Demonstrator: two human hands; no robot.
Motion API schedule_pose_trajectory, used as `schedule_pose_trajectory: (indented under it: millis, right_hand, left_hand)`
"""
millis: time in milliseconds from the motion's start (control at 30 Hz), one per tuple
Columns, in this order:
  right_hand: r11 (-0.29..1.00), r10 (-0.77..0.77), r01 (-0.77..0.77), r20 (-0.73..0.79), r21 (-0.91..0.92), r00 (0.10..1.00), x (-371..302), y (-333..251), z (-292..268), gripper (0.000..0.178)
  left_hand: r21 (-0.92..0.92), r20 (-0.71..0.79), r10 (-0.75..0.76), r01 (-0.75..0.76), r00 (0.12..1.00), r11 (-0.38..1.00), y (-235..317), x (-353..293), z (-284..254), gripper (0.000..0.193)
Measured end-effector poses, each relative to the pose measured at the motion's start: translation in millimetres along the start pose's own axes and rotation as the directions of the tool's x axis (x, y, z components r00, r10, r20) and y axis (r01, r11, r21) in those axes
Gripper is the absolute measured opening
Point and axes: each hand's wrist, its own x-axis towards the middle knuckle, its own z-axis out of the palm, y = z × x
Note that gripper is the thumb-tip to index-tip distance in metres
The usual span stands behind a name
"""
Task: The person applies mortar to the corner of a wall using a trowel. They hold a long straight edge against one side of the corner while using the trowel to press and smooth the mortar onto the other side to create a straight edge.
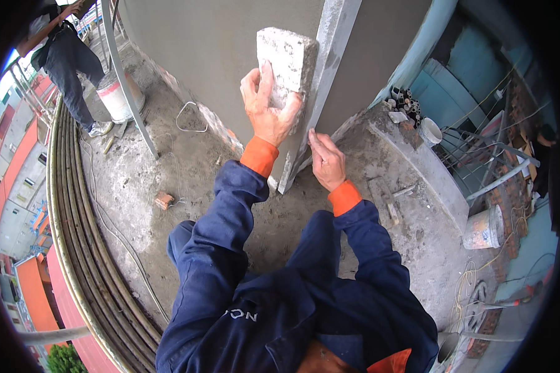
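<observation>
My left hand [268, 118] is closed on a pale, mortar-crusted rectangular block [284, 53], its fingers along the left side and lower end. The block is held up at the grey plastered wall [211, 50], beside a long grey straightedge [331, 68]. That straightedge stands upright, slightly tilted, along the wall's corner, its lower end near the floor. Lower down, my right hand [328, 163] has its fingers curled in a pinch at the straightedge's right edge. The face of the block toward the wall is hidden.
Long pipes [74, 205] curve along the left edge. A person [71, 59] stands at upper left beside a white bucket [115, 99]. A wire loop [191, 118] and a brick piece [163, 200] lie on the floor. To the right are a low ledge [429, 174] and another bucket [484, 229].
</observation>
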Motion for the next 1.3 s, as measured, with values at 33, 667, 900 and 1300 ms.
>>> schedule_pose_trajectory:
  millis: [33,667,900,1300]
  right_hand:
    - [1.000,0.003,-0.003,0.008,-0.014,1.000,-1,0,-1,0.040]
    - [0.974,-0.098,0.095,-0.005,-0.204,0.995,-11,13,6,0.044]
    - [0.993,-0.044,0.046,0.019,-0.108,0.999,-2,0,9,0.045]
    - [0.992,0.039,-0.035,0.029,-0.124,0.999,-7,-6,7,0.044]
  left_hand:
    - [-0.007,-0.054,0.062,-0.062,0.997,0.998,8,32,9,0.074]
    - [0.108,0.128,-0.276,0.263,0.953,0.959,-11,-172,-27,0.085]
    - [0.109,-0.135,-0.275,0.290,0.952,0.951,-125,-62,-6,0.069]
    - [0.228,-0.136,-0.795,0.800,0.591,0.555,-114,-109,0,0.064]
